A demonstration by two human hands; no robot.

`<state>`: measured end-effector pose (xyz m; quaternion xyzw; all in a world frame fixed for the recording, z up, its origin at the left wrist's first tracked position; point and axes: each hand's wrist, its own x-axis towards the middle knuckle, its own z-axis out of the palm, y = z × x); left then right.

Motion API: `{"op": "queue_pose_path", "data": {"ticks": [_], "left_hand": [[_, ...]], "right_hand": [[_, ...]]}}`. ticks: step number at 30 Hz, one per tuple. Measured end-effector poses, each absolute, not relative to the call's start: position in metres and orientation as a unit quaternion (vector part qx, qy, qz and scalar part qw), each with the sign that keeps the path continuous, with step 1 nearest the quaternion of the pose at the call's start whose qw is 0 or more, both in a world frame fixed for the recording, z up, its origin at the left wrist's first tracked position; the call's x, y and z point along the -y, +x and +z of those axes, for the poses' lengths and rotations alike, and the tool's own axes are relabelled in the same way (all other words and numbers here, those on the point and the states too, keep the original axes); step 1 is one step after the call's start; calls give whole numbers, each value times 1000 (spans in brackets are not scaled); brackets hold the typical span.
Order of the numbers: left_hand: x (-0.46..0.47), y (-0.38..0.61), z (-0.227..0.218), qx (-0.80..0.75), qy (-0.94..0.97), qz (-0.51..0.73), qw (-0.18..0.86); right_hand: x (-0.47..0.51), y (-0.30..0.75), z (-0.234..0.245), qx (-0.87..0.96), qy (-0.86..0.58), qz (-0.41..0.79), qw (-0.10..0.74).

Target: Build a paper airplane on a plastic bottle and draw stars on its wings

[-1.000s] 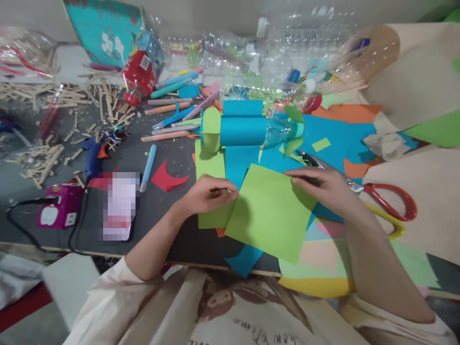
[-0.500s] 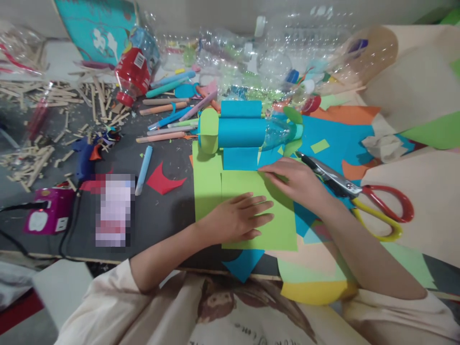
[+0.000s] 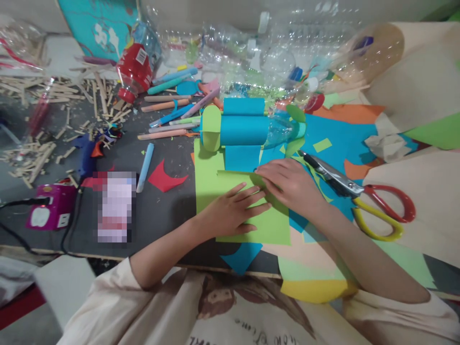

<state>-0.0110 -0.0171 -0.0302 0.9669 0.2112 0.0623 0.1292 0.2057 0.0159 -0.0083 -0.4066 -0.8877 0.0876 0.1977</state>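
My left hand [image 3: 235, 211] lies flat with fingers spread on a lime green paper sheet [image 3: 276, 229]. At the far edge of that sheet my right hand [image 3: 293, 186] is closed, its thumb and fingers pinching the paper. The far edge is raised in a narrow fold or curl. Just beyond it lies a clear plastic bottle [image 3: 282, 130] wrapped in blue paper, with blue flaps and green rounded pieces attached. Another green sheet [image 3: 204, 191] lies beneath. To the right of my right hand rest large scissors [image 3: 354, 189] with one red and one yellow handle.
On the left are a glue gun [image 3: 85, 155], a purple box [image 3: 52, 208] with a cable, a blurred-out phone [image 3: 115, 208] and scattered wooden sticks [image 3: 34, 160]. Markers [image 3: 168, 122] and clear plastic bottles [image 3: 280, 60] lie at the back. Paper scraps cover the right.
The green sheet has shifted slightly left and toward me, and its far edge now stands up. My right hand's fingers have curled more around that edge. My left hand stays spread on the sheet.
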Motion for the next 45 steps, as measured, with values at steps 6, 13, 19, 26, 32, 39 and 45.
{"op": "queue_pose_path", "data": {"ticks": [6, 13, 19, 26, 32, 39, 45], "left_hand": [[9, -12, -25, -216, 961, 127, 113], [21, -10, -1, -270, 937, 205, 86], [33, -11, -5, -349, 921, 149, 86], [35, -11, -26, -365, 920, 131, 46], [35, -12, -31, -376, 915, 135, 54], [35, -10, -31, -382, 914, 134, 17], [36, -9, -30, -385, 914, 126, 13]], "right_hand": [[13, 202, -13, 889, -409, 69, 193], [24, 203, -23, 881, -421, 114, 185], [24, 200, -26, 883, -424, 96, 178], [25, 200, -31, 881, -427, 104, 177], [25, 199, -33, 883, -423, 87, 183], [25, 197, -32, 881, -423, 63, 202], [25, 197, -32, 879, -427, 64, 203]]}}
